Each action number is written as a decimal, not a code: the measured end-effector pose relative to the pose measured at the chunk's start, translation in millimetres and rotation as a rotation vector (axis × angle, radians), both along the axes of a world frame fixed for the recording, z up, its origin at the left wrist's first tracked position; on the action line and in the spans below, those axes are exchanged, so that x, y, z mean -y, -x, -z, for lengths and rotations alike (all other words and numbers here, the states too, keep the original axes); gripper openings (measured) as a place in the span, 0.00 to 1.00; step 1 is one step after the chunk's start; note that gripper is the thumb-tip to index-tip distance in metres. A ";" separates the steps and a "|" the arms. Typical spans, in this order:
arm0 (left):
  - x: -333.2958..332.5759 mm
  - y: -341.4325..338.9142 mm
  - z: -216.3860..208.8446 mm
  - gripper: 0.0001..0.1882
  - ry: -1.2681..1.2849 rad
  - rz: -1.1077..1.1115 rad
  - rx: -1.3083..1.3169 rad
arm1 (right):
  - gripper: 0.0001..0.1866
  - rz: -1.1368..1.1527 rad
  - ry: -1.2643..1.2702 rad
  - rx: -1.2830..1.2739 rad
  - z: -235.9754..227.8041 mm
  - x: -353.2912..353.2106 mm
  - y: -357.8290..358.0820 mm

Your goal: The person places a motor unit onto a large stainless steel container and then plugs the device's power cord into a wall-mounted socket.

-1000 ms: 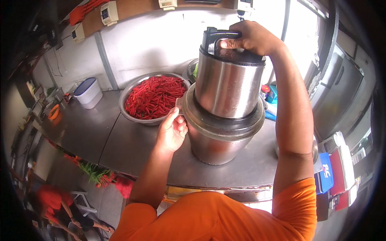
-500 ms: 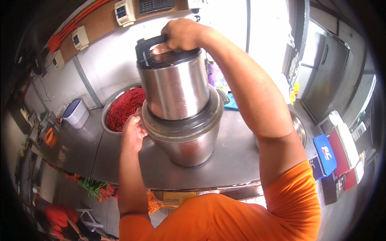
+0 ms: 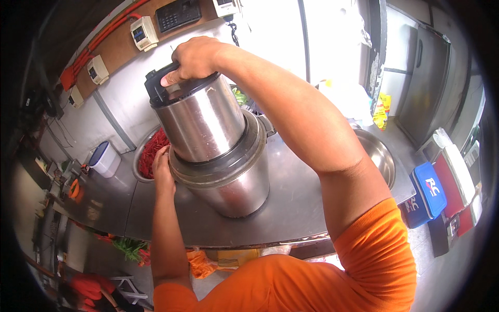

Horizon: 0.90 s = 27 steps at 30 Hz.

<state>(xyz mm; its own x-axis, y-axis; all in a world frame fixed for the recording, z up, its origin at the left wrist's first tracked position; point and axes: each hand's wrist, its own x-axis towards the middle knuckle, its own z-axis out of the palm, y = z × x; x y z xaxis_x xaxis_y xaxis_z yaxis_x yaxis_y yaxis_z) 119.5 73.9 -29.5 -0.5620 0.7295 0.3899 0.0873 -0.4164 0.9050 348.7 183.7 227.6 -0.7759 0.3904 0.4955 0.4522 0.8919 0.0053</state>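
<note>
A food chopper stands on the steel table, its brushed-steel motor head (image 3: 202, 122) resting on the lid (image 3: 208, 177) of a wide steel bowl (image 3: 228, 197). My right hand (image 3: 197, 56) is closed around the black top handle (image 3: 158, 86), thumb on the near side. At the bowl's left, my left hand (image 3: 163, 171) grips its upper side, fingertips partly hidden behind the rim. Just beyond that hand, a round metal basin (image 3: 141, 176) holds many red chillies (image 3: 152, 148), partly covered by the chopper.
A white tub with a dark blue lid (image 3: 105, 160) stands at the table's (image 3: 291, 208) left. On the right are a steel basin (image 3: 382, 161) and a blue box (image 3: 426, 195) beyond the table edge. A person in red (image 3: 91, 288) is low at the left.
My view has shifted and tilted, so the chopper appears farther left and leaning. My left fingers, loosely curled before, now press against the bowl's side. My right hand keeps hold of the handle.
</note>
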 end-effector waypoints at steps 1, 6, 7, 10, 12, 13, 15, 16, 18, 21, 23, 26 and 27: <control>-1.2 0.5 1.3 0.18 -0.007 -0.005 0.015 | 0.43 -0.004 0.006 -0.003 -0.1 0.6 0.0; -2.8 -5.5 -0.5 0.18 -0.040 -0.001 0.056 | 0.46 0.000 -0.013 -0.012 0.0 1.9 -0.9; -2.7 -8.2 -1.0 0.18 -0.047 0.008 0.097 | 0.46 0.000 -0.017 -0.014 0.4 1.5 -0.5; -3.4 -11.2 -0.9 0.19 -0.074 0.044 0.198 | 0.47 0.003 -0.004 -0.019 0.4 0.6 1.2; -4.3 -9.3 1.7 0.19 -0.100 0.079 0.233 | 0.48 0.002 -0.002 -0.021 -0.5 0.1 2.1; -4.1 -10.5 1.8 0.19 -0.111 0.070 0.234 | 0.48 0.000 -0.002 -0.020 -0.7 -0.3 2.8; -3.1 -14.6 1.2 0.19 -0.133 0.050 0.237 | 0.48 -0.007 0.000 -0.026 -0.1 -1.8 2.8; -4.0 -13.7 2.2 0.19 -0.131 0.046 0.230 | 0.48 -0.011 -0.001 -0.027 0.0 -1.8 2.4; -6.4 -10.3 5.2 0.19 -0.128 0.038 0.217 | 0.48 0.003 -0.016 -0.045 1.1 -1.4 2.8; -9.9 4.2 16.5 0.19 -0.149 0.019 0.152 | 0.49 0.001 -0.034 -0.054 -0.8 1.1 2.6; -11.4 2.3 17.3 0.19 -0.157 0.013 0.135 | 0.48 0.015 -0.028 -0.060 0.1 1.4 2.6; -9.6 -4.8 15.4 0.19 -0.157 -0.023 0.103 | 0.48 0.027 0.002 -0.090 1.5 3.1 2.4; -9.2 -6.3 15.4 0.19 -0.155 -0.040 0.091 | 0.48 0.018 0.000 -0.093 2.3 2.0 2.5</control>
<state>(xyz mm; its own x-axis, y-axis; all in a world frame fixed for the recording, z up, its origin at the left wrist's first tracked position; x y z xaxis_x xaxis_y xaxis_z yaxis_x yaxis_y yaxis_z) 125.8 83.1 -44.9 -0.6272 0.6415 0.4417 0.0267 -0.5491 0.8354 346.2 181.7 225.3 -0.7193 0.4039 0.5652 0.4669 0.8835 -0.0373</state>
